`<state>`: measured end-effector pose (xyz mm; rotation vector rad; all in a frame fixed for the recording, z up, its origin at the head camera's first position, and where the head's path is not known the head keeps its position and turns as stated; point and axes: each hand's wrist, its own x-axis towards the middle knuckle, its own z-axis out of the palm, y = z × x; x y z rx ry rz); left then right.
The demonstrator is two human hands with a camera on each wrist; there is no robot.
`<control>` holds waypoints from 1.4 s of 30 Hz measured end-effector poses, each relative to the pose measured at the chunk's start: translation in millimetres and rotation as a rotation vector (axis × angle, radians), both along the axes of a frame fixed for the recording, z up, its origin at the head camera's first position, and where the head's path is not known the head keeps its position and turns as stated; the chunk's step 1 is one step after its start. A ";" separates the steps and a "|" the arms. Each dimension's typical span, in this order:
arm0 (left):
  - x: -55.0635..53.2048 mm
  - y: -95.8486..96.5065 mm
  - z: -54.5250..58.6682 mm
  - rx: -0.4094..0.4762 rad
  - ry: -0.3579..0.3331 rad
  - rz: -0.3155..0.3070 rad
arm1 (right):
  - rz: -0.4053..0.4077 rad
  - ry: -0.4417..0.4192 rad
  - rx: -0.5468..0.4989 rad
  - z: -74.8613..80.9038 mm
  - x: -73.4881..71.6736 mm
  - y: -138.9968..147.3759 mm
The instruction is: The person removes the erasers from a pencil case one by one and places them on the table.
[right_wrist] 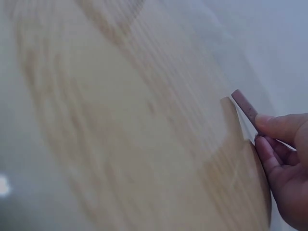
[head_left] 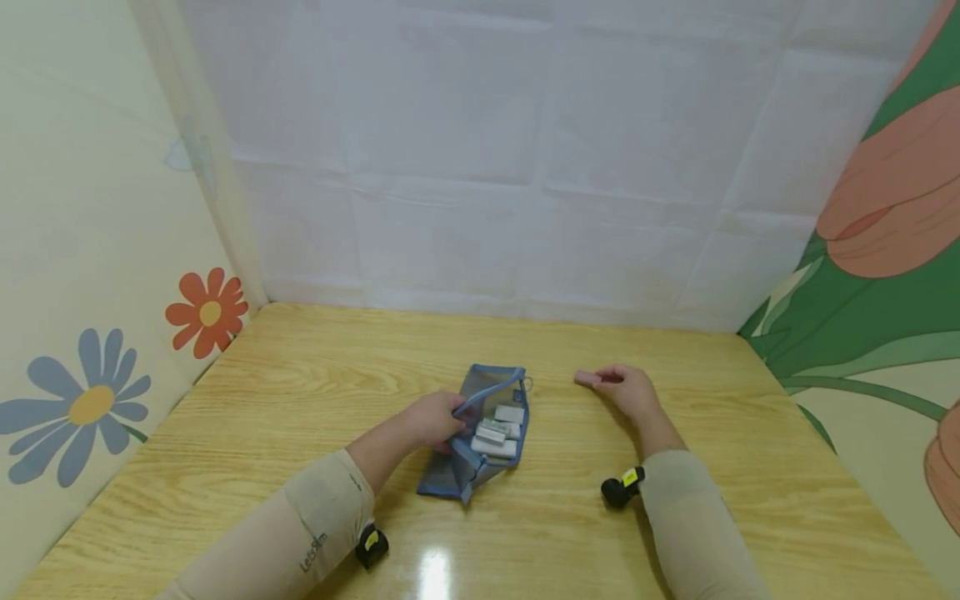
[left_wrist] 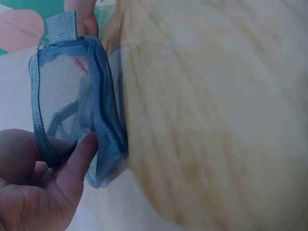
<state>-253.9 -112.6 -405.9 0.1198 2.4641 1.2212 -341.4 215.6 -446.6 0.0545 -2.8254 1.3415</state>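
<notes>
A blue mesh zip pouch (head_left: pixel 491 392) lies open-mouthed on the table, with several small white blocks (head_left: pixel 495 447) showing inside. My left hand (head_left: pixel 435 419) pinches the pouch's near-left edge and holds the mouth apart. In the left wrist view the thumb and fingers of the left hand (left_wrist: pixel 43 185) grip the mesh beside the zip of the pouch (left_wrist: pixel 108 101). To the right of the pouch, my right hand (head_left: pixel 628 390) pinches a small flat pink block (head_left: pixel 587 378) by one end. The right wrist view shows this block (right_wrist: pixel 245 105) sticking out past the thumb.
The wood-grain table (head_left: pixel 337 350) ends at a white cloth backdrop (head_left: pixel 480 208). Flower-printed panels (head_left: pixel 90 400) stand along both sides. A black wrist camera (head_left: pixel 618 492) hangs at the right sleeve, another camera (head_left: pixel 371 546) at the left.
</notes>
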 end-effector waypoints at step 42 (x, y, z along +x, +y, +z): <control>-3.2 -0.9 -2.3 0.016 -0.023 0.012 | -0.012 -0.059 -0.011 4.8 5.1 2.1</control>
